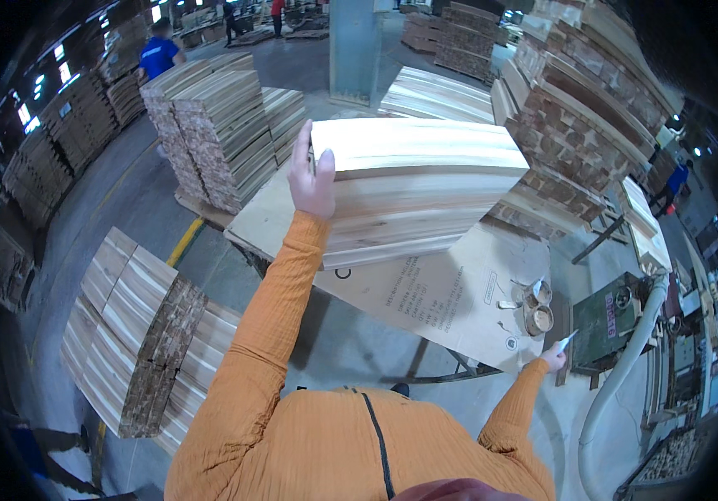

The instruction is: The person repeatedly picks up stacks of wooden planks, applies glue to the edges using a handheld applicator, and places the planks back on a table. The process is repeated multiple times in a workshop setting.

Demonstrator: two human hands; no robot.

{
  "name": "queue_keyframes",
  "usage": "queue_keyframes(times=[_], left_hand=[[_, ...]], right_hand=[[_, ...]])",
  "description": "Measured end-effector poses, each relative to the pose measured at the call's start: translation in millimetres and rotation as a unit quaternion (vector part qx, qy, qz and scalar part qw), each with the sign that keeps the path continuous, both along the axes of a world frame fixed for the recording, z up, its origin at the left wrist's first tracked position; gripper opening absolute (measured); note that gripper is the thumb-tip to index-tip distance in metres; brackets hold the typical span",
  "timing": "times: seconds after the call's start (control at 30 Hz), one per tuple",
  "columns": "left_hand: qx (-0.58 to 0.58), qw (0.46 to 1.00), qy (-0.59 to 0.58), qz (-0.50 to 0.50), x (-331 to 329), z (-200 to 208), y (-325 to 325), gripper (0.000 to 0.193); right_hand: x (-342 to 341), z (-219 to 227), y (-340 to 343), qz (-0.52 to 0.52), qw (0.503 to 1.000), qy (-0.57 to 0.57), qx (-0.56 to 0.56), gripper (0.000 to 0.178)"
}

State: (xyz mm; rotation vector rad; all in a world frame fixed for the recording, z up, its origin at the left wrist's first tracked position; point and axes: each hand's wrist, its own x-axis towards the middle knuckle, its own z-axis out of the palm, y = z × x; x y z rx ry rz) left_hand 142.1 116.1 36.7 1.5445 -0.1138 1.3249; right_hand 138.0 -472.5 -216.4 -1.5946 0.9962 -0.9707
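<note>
A stack of pale wooden boards point(421, 188) lies in front of me on a table covered with cardboard point(409, 292). My left hand point(313, 184) rests against its left end, fingers stretched upward and thumb apart on the near side. Low on the right, beyond the table's edge, my right hand point(553, 357) is closed on a small pale pointed blade point(568, 339); its exact kind is too small to tell. Two round tins point(538, 320) with brownish contents stand on the cardboard near that hand. A small light-coloured piece point(508, 305) lies beside them.
Board stacks stand at left point(217, 134), lower left point(137, 334) and far right point(576, 108). A dark green machine box point(605, 326) and a thick grey hose point(626, 392) are on my right. A pillar point(355, 50) rises behind; a person in blue point(160, 57) is at far left.
</note>
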Motion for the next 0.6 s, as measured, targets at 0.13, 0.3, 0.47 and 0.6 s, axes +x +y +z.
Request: queue_keyframes(times=[0.13,0.3,0.47,0.6], left_hand=[[-0.004,1.000,-0.001,-0.010,3.0,-4.4,-2.7,0.057],[-0.001,1.000,0.008,-0.023,-1.9,-7.0,1.3,0.057],[0.024,1.000,0.009,-0.004,-3.6,-6.6,1.0,0.057],[0.062,0.998,0.006,-0.005,-4.3,-4.0,-7.2,0.055]], right_hand=[[41.7,79.3,15.4,0.217,0.935,-0.266,0.091,0.024],[95.5,221.4,144.1,0.450,0.776,-0.418,0.146,0.024],[110.4,308.5,258.2,0.600,0.630,-0.438,0.228,0.018],[129.7,328.3,294.4,0.645,0.616,-0.406,0.202,0.016]])
